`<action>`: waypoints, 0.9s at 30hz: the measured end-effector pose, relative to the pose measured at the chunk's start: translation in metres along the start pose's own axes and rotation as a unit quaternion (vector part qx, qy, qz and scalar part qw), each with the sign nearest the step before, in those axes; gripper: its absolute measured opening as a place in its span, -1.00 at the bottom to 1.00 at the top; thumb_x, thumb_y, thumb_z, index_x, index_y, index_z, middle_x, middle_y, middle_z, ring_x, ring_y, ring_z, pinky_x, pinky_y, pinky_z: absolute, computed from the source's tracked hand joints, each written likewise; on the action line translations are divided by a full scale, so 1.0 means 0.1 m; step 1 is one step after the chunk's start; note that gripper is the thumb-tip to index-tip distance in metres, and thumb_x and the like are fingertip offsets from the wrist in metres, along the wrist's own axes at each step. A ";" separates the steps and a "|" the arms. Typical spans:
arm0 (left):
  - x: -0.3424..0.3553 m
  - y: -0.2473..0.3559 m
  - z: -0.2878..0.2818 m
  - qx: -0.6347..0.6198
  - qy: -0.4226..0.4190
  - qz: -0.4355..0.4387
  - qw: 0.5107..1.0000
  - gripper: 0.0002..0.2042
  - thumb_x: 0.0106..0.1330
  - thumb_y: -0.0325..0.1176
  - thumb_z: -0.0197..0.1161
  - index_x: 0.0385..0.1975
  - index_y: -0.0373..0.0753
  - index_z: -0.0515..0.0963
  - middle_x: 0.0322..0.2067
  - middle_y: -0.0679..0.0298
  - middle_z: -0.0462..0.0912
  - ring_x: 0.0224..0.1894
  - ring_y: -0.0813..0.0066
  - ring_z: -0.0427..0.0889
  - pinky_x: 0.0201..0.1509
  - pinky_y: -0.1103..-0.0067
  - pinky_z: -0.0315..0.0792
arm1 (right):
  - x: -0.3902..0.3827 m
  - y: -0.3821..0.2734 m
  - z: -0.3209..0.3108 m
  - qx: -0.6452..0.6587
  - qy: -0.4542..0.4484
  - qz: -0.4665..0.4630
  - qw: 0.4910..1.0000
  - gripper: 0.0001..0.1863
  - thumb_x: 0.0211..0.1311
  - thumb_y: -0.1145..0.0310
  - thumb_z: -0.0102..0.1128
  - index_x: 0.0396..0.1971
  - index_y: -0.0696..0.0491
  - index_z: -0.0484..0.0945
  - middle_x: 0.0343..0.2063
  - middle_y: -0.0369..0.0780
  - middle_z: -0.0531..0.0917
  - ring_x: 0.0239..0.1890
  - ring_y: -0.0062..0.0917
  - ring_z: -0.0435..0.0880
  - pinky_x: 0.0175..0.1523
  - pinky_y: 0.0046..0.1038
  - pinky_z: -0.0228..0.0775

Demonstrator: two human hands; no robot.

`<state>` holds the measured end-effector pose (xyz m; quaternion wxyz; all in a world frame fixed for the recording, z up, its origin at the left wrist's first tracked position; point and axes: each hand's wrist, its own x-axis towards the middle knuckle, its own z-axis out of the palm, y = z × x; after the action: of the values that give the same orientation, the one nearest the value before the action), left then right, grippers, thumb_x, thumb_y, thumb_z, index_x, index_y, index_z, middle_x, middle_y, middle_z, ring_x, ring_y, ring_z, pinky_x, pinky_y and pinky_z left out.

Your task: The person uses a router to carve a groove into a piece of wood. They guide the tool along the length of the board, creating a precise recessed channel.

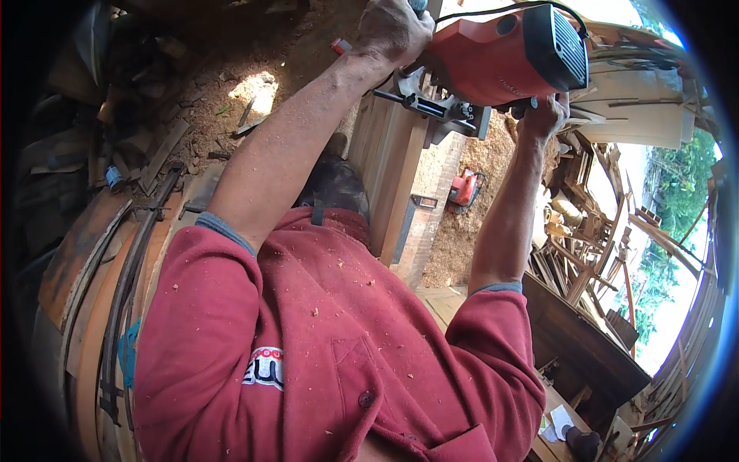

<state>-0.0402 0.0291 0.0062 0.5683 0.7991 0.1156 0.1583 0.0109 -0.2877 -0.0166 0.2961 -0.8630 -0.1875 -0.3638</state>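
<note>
Both my hands are on a red and black plunge router [493, 58], which sits over a thick wooden workpiece [398, 165] at the top of the view. My left hand [392, 32] is closed round the router's left handle, whose dark knob shows above the fist. On the other side my right hand [545, 117] wraps the right handle, its fingers partly hidden behind the motor body. The metal base and fence [439, 108] rest at the workpiece's edge. The cutter is hidden from here. A black cord [493, 11] arcs over the motor.
A smaller red power tool [464, 187] lies on sawdust right of the workpiece. Scrap wood [573, 262] piles up at the right, beside a dark wooden box [577, 331]. Long boards and a dark metal bar clamp [135, 269] lean at the left. Wood chips cover the ground.
</note>
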 end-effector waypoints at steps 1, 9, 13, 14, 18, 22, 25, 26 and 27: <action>-0.01 0.00 -0.02 0.016 0.010 0.000 1.000 -0.82 0.26 -0.32 0.26 -0.23 -0.20 0.47 -0.40 0.05 0.70 -0.27 -0.03 0.72 -0.21 0.17 0.58 | 0.01 -0.15 0.01 0.035 -0.002 0.067 0.997 -0.85 0.32 0.41 0.14 -0.24 0.15 0.62 -0.27 -0.27 0.61 -0.43 -0.61 0.64 -0.37 -0.53 0.49; -0.01 -0.01 -0.04 0.022 0.012 0.010 1.000 -0.82 0.27 -0.30 0.26 -0.22 -0.18 0.47 -0.39 0.05 0.70 -0.25 -0.03 0.73 -0.21 0.17 0.59 | 0.11 -0.09 -0.09 -0.264 -0.023 -0.253 0.931 -0.81 0.32 0.37 0.16 -0.19 0.16 0.61 -0.33 -0.28 0.63 -0.44 -0.60 0.65 -0.39 -0.53 0.50; -0.02 -0.04 -0.02 0.030 0.013 0.016 0.999 -0.82 0.27 -0.31 0.26 -0.22 -0.19 0.46 -0.41 0.05 0.70 -0.26 -0.03 0.72 -0.21 0.17 0.58 | -0.06 -0.01 -0.02 -0.037 -0.054 0.033 0.997 -0.80 0.29 0.43 0.13 -0.14 0.09 0.63 -0.24 -0.24 0.63 -0.38 -0.54 0.67 -0.27 -0.51 0.52; -0.01 -0.07 -0.01 0.027 0.016 0.021 0.999 -0.82 0.27 -0.31 0.26 -0.23 -0.19 0.46 -0.41 0.05 0.70 -0.26 -0.03 0.72 -0.21 0.16 0.58 | -0.08 0.03 -0.01 0.036 -0.060 0.125 0.990 -0.79 0.29 0.44 0.12 -0.13 0.08 0.63 -0.21 -0.23 0.63 -0.36 -0.52 0.68 -0.23 -0.51 0.53; 0.02 -0.14 -0.02 0.015 0.007 -0.004 1.000 -0.81 0.26 -0.31 0.27 -0.22 -0.19 0.46 -0.42 0.06 0.70 -0.27 -0.01 0.73 -0.22 0.17 0.58 | -0.03 -0.01 0.00 -0.124 -0.069 -0.081 0.987 -0.79 0.28 0.48 0.08 -0.15 0.06 0.64 -0.15 -0.23 0.62 -0.30 -0.56 0.68 -0.15 -0.54 0.52; -0.06 -0.09 -0.03 0.058 -0.002 0.012 0.998 -0.81 0.25 -0.32 0.27 -0.21 -0.19 0.46 -0.41 0.06 0.71 -0.27 0.02 0.73 -0.21 0.22 0.58 | -0.22 0.03 0.04 -0.086 -0.042 -0.068 0.993 -0.85 0.23 0.55 0.11 -0.24 0.16 0.61 -0.23 -0.21 0.66 -0.30 -0.53 0.68 -0.12 -0.58 0.52; -0.02 -0.46 0.11 0.045 0.000 0.037 0.998 -0.68 0.22 -0.19 0.36 -0.15 -0.25 0.54 -0.33 0.04 0.71 -0.27 0.09 0.73 -0.17 0.30 0.57 | -0.35 -0.03 0.17 -0.150 0.015 -0.019 0.988 -0.87 0.24 0.43 0.15 -0.27 0.13 0.60 -0.16 -0.19 0.65 -0.36 -0.43 0.67 -0.19 -0.44 0.51; -0.03 -0.55 0.12 0.090 0.000 0.053 0.995 -0.70 0.24 -0.22 0.36 -0.14 -0.24 0.54 -0.34 0.09 0.70 -0.30 0.20 0.72 -0.17 0.35 0.56 | -0.39 -0.08 0.22 -0.142 0.043 0.014 0.989 -0.86 0.25 0.39 0.17 -0.28 0.12 0.59 -0.14 -0.18 0.65 -0.38 -0.40 0.66 -0.21 -0.40 0.50; -0.01 -0.65 0.14 0.080 0.018 0.063 0.995 -0.72 0.25 -0.24 0.36 -0.15 -0.24 0.53 -0.37 0.16 0.67 -0.34 0.34 0.67 -0.16 0.40 0.55 | -0.41 -0.19 0.30 -0.129 0.071 0.037 0.988 -0.85 0.25 0.35 0.18 -0.28 0.11 0.59 -0.12 -0.18 0.65 -0.40 -0.37 0.66 -0.24 -0.35 0.50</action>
<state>-0.0357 0.0380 -0.0591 0.4893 0.8446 0.0874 0.1989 -0.0111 -0.2582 -0.0569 0.2083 -0.8721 -0.0856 -0.4345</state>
